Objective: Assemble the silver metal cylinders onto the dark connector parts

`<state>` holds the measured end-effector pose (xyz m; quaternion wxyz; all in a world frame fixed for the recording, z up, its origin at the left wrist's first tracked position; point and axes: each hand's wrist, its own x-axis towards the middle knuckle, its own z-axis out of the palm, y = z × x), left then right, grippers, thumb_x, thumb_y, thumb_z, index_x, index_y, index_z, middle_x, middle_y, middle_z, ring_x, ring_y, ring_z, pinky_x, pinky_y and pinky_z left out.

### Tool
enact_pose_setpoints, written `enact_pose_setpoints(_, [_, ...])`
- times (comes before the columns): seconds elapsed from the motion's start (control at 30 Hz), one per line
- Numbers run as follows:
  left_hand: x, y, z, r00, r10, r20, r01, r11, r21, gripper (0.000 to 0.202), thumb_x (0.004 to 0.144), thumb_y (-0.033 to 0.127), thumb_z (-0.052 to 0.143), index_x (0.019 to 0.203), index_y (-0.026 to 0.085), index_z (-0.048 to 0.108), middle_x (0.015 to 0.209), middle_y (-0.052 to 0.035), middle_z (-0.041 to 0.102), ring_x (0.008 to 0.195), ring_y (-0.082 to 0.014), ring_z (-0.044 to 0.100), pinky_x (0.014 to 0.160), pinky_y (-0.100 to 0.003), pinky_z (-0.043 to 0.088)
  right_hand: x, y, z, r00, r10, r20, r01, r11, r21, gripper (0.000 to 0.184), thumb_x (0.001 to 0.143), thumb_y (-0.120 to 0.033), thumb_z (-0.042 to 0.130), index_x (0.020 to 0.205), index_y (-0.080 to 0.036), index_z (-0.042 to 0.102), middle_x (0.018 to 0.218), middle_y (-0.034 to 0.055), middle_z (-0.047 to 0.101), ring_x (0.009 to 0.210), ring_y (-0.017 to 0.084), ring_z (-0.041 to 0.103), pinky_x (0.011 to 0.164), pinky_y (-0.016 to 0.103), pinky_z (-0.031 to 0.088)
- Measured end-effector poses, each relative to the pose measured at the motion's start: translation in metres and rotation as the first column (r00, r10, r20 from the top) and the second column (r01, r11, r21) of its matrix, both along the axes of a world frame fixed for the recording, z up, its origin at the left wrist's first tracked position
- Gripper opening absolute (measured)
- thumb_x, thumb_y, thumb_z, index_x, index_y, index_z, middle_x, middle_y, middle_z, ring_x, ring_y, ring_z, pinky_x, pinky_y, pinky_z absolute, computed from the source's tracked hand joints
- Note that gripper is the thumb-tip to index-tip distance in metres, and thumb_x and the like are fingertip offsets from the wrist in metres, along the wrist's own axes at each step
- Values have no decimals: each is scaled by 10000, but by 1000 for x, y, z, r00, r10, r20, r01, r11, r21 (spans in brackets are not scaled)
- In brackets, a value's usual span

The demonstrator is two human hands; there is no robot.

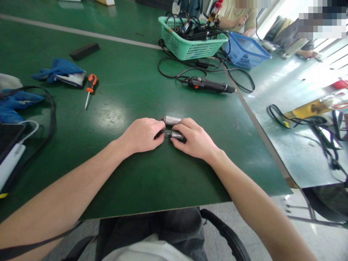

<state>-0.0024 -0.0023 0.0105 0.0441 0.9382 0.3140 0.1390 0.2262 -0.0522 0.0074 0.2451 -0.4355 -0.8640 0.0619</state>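
Observation:
Both my hands rest on the green table mat [152,174] near its middle. My left hand [143,135] is curled, its fingertips pinching the dark end of a small silver cylinder [176,135]. My right hand [193,138] wraps round the same cylinder from the right. A second silver cylinder [172,120] lies just behind them, touching my right fingertips.
An orange-handled screwdriver [90,88] and blue gloves [58,71] lie at the left. A black electric screwdriver [210,85] with its cable lies behind. A green basket [190,38] of tools and a blue basket [244,50] stand at the back. Other people sit beyond.

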Motion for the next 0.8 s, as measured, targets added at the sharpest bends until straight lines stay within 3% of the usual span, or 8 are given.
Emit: enact_pose_setpoints(0.8, [-1,2,-4,999,-36,11,36,999,8,194,947,290,512,880,174,653,838,-45,705,760,-192,645,703,-323,460,3,-1,0,1000,4,31,-5,1000,6,247,980,-329,590,1163,-201,695,1109,128,644,1038,287,611,907,446,560])
